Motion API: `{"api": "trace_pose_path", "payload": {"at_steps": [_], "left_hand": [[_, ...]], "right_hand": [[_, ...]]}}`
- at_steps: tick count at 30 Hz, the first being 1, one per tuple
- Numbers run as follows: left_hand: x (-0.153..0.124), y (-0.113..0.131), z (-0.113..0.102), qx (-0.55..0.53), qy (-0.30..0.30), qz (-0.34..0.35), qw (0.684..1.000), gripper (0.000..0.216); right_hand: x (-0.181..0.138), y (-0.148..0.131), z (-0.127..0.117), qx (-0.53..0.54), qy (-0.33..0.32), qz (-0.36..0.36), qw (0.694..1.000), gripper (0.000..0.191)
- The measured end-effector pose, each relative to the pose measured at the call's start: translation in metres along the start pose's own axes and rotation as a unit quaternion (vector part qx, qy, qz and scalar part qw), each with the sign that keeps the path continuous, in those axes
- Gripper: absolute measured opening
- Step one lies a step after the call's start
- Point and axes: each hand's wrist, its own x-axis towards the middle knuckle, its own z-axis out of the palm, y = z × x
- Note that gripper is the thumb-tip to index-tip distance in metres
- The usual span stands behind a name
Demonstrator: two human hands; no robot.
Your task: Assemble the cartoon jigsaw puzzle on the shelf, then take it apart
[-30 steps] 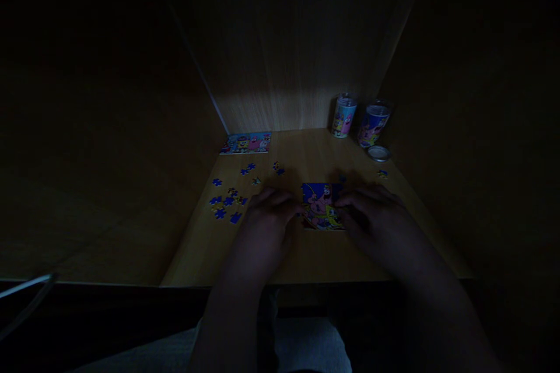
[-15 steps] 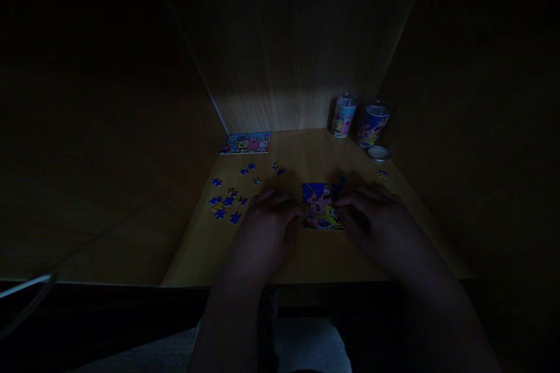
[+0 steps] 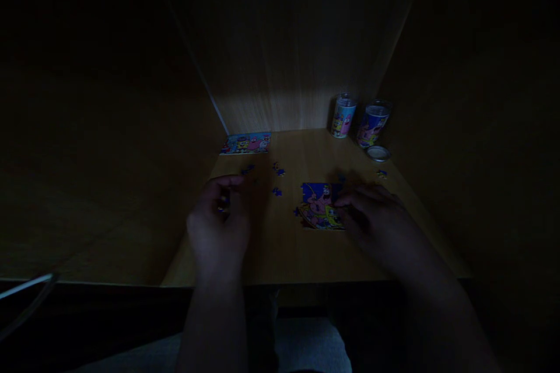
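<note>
A partly assembled cartoon jigsaw (image 3: 319, 205) lies in the middle of a wooden desk (image 3: 280, 245). My right hand (image 3: 371, 215) rests on the jigsaw's right edge with its fingers curled down against it. My left hand (image 3: 219, 221) is over the loose blue pieces at the desk's left side, fingers curled, with a small piece showing at the fingertips. A few loose puzzle pieces (image 3: 276, 191) lie between my two hands. The scene is very dark.
A picture card (image 3: 246, 143) lies at the back left. Two printed cups (image 3: 343, 116) (image 3: 371, 125) stand at the back right with a round lid (image 3: 378, 153) in front of them. Wooden walls close in the desk on three sides.
My left hand has moved left from the jigsaw's left edge to the pile of loose pieces. My right hand has stayed on the jigsaw.
</note>
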Motion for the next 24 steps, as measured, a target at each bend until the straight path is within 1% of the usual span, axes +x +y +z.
{"api": "trace_pose_path", "payload": {"at_steps": [2, 5, 8, 12, 17, 19, 21, 22, 24], "left_hand": [[0.002, -0.005, -0.001, -0.021, 0.005, -0.042, 0.999, 0.019], [0.003, -0.005, -0.003, -0.035, 0.013, -0.054, 0.998, 0.021], [0.003, 0.001, -0.014, -0.028, 0.034, -0.054, 0.998, 0.022], [0.002, 0.006, -0.032, 0.003, 0.099, -0.037, 0.994, 0.018], [0.005, -0.001, -0.042, 0.002, 0.123, -0.02, 0.992, 0.014], [0.007, -0.001, -0.045, 0.037, 0.129, -0.018, 0.991, 0.016], [0.008, 0.001, -0.047, 0.109, 0.112, -0.014, 0.988, 0.021], [0.009, 0.002, -0.049, 0.151, 0.089, -0.015, 0.984, 0.022], [0.011, 0.003, -0.052, 0.232, 0.02, -0.025, 0.972, 0.024]], "right_hand": [[0.0, -0.001, 0.0, 0.0, 0.004, 0.004, 1.0, 0.013], [0.0, -0.002, 0.0, 0.003, 0.003, 0.005, 1.0, 0.013], [0.0, 0.0, 0.0, 0.003, -0.002, 0.005, 1.0, 0.014], [-0.001, 0.003, 0.001, 0.002, -0.006, 0.005, 1.0, 0.013], [-0.001, 0.003, 0.001, 0.003, -0.01, -0.005, 1.0, 0.015], [-0.001, 0.002, 0.001, -0.004, -0.008, -0.01, 1.0, 0.014], [-0.001, 0.002, 0.001, -0.009, -0.003, -0.011, 1.0, 0.014], [-0.001, 0.002, 0.001, -0.01, 0.0, -0.011, 1.0, 0.014], [-0.002, 0.002, 0.002, -0.009, 0.003, -0.01, 1.0, 0.013]]}}
